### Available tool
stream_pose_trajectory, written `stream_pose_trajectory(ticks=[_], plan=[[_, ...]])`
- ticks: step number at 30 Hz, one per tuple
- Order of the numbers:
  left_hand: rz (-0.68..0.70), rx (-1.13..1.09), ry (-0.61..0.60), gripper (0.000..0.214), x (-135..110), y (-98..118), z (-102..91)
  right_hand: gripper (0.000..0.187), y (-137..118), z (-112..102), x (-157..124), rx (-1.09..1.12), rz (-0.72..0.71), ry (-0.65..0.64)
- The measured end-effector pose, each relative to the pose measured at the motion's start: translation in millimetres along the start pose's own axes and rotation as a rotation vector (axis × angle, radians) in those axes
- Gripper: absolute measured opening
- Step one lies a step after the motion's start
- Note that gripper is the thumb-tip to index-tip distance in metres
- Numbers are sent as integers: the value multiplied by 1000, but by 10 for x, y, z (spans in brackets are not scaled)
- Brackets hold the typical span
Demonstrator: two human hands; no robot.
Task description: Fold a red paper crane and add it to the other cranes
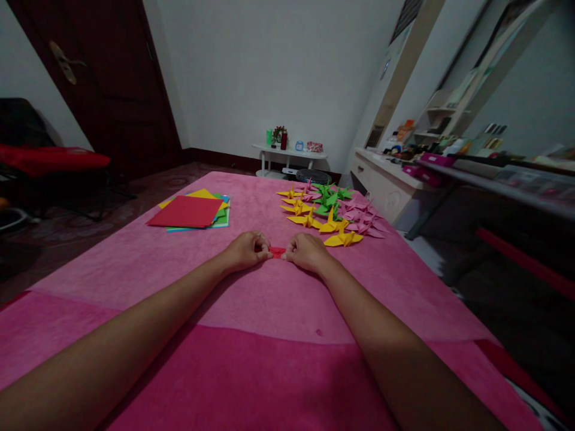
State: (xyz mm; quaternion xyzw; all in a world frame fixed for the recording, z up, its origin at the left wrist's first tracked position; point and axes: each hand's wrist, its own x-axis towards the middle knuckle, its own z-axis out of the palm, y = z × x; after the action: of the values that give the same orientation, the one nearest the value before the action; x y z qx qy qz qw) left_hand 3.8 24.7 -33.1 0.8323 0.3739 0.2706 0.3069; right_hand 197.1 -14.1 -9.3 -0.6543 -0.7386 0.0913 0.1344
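Pinching hands: left hand [248, 249] at the left end, right hand [306, 250] at the right; each grip closed, finger and thumb, on the red paper [277, 252].
Paper's place: middle of the pink-covered counter [251, 299], left of the nearest yellow cranes [307, 220].
Done, in my judgement: those, plus the green cranes [327, 202] and pink cranes [359, 214], far right.
Left, apparently: red paper, small and part-folded, no wings visible; coloured sheets [186, 211], flat, far left.
Long axis: seemingly left to right; fingers hide both ends, pointing direction undetermined.
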Motion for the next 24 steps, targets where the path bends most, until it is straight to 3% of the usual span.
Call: stream_pose_trajectory(ticks=[15, 20, 23, 24], plan=[[45, -22, -52, 7, -40, -61, -134, 12, 99, -150, -30, 55, 53, -120], [0, -167, -70, 17, -65, -101, -161, 6, 276, -237, -38, 182, 52, -174], [-17, -257, -67, 19, -77, -105, -167, 9, 418, -293, -22, 379, 35, -316], [-15, -274, -56, 20, -81, -103, -166, 7, 444, -297, -11, 457, 38, -303]])
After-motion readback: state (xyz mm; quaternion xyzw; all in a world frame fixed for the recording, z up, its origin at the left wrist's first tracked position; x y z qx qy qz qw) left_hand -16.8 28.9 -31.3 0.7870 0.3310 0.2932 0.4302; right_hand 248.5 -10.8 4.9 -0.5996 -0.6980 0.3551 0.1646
